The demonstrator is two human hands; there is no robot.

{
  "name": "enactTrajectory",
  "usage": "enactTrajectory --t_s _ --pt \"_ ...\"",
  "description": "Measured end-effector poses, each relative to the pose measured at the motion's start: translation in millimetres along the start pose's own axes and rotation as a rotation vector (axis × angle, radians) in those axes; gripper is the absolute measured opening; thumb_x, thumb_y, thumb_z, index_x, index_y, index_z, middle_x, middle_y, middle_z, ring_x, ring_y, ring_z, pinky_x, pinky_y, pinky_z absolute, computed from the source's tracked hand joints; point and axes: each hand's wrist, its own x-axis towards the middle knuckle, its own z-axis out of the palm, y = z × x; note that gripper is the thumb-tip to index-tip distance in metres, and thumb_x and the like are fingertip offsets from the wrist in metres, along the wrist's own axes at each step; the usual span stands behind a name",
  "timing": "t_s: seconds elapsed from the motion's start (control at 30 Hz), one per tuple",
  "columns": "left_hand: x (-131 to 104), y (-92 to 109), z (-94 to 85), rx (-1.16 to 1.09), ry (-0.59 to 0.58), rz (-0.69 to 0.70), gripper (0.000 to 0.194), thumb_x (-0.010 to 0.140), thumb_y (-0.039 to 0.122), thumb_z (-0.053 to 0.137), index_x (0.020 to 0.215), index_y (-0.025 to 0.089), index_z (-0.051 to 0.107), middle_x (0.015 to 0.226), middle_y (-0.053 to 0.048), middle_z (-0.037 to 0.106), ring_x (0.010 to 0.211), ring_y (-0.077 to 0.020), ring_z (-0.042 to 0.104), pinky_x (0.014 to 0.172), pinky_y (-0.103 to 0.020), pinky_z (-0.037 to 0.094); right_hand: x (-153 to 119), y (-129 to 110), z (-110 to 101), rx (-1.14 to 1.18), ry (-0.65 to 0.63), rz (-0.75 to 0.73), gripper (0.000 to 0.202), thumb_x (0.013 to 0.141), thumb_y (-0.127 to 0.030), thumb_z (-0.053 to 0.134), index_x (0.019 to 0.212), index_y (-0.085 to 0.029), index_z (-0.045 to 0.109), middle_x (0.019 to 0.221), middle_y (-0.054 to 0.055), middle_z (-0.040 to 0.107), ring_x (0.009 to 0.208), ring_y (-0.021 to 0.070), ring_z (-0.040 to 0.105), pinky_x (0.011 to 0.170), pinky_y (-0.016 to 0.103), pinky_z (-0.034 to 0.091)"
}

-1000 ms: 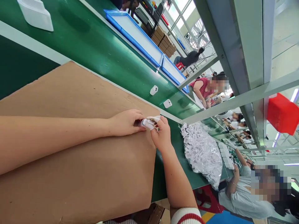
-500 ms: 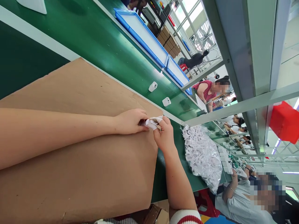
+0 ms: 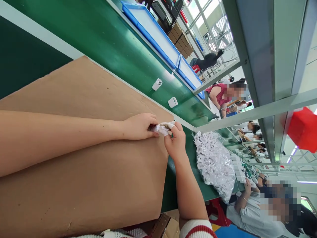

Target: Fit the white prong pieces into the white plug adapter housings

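Your dark green counter [image 3: 27,54] carries a broad sheet of plain brown cardboard [image 3: 109,188], its corner reaching the narrow pale strip [image 3: 42,35] that borders a glossy green lane [image 3: 99,36]. On that lane before you, a small white blocky housing with dark openings at one end [image 3: 157,84] lies near a second small white rounded block [image 3: 172,102], the two apart. Beyond your cardboard, a bulging clear plastic bag packed with small white pieces [image 3: 215,162] rests on bare green, just beside a row of white rectangular blocks [image 3: 237,167].
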Motion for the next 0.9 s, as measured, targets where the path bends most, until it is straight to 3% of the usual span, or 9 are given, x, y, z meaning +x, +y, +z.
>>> enactTrajectory --t_s 0.27,0.43,0.6,0.7,0.8,0.9 --pt "1.0 0.5 1.9 -0.003 0.012 0.022 0.032 0.086 0.05 0.063 0.077 0.02 0.068 0.088 -0.008 0.065 0.084 -0.0251 0.062 0.073 -0.035 0.045 13.8 3.3 -4.1 -0.042 -0.134 0.009 0.026 0.086 -0.009 0.058 0.099 -0.023 0.076 0.089 0.004 0.061 0.09 0.0216 0.059 0.079 0.032 0.051" --pt "-0.4 3.9 1.3 0.03 0.02 -0.023 0.035 0.085 0.053 0.061 0.077 0.02 0.068 0.086 -0.008 0.063 0.081 -0.0252 0.061 0.071 -0.035 0.044 13.3 1.2 -1.0 -0.051 -0.105 0.101 0.027 0.082 -0.007 0.057 0.093 -0.023 0.077 0.085 0.002 0.06 0.087 0.0206 0.058 0.078 0.031 0.05" --pt "-2.1 8.1 5.8 0.034 0.048 -0.036 0.041 0.084 0.06 0.06 0.088 0.022 0.072 0.091 -0.007 0.067 0.088 -0.0266 0.065 0.077 -0.034 0.047 0.5 -4.7 16.5 0.071 0.022 0.264 0.033 0.085 -0.013 0.063 0.111 -0.026 0.078 0.093 0.001 0.068 0.093 0.019 0.065 0.086 0.029 0.054" --pt "0.3 12.8 3.2 0.02 0.019 -0.069 0.049 0.08 0.066 0.063 0.099 0.023 0.075 0.096 -0.007 0.072 0.093 -0.0284 0.067 0.079 -0.034 0.049 -3.8 4.5 14.0 0.199 0.075 0.335 0.044 0.089 -0.021 0.068 0.132 -0.028 0.071 0.106 0.001 0.073 0.1 0.0188 0.068 0.095 0.031 0.054" --pt "5.4 16.8 -16.4 0.01 0.147 -0.227 0.057 0.079 0.067 0.066 0.11 0.021 0.075 0.107 -0.007 0.075 0.097 -0.0289 0.067 0.081 -0.034 0.049 -11.5 28.9 -15.7 0.078 0.195 0.433 0.043 0.093 -0.03 0.068 0.135 -0.023 0.068 0.118 0.008 0.073 0.11 0.0233 0.066 0.102 0.038 0.051" --pt "13.5 7.0 -56.6 0.106 0.451 -0.435 0.058 0.083 0.061 0.067 0.12 0.017 0.071 0.119 -0.006 0.072 0.105 -0.0264 0.062 0.087 -0.032 0.047 -25.7 63.7 -54.7 -0.388 0.263 0.682 0.037 0.095 -0.022 0.061 0.13 -0.018 0.072 0.129 0.018 0.069 0.124 0.0335 0.057 0.109 0.052 0.041"
